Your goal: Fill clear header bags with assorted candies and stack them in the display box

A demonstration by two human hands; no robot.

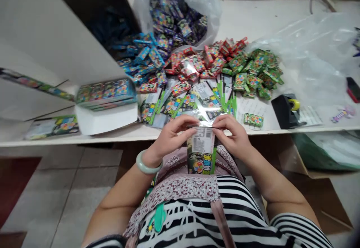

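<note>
My left hand [172, 135] and my right hand [233, 134] both pinch the top edge of a clear printed pouch [201, 151] with a barcode label and green trim, held upright just below the table's front edge. A pale green bangle [147, 165] sits on my left wrist. Flat empty pouches [185, 103] lie on the table right in front of my hands. Behind them lie heaps of small red packets [202, 62], green packets [253, 69] and blue packets [143, 58].
A clear bag of purple packets [177, 17] stands at the back. A white box [105, 107] with filled pouches sits at the left, and a black tape dispenser [287, 109] at the right. Crumpled clear plastic [315, 53] covers the right side. A brown carton [317, 191] stands under the table.
</note>
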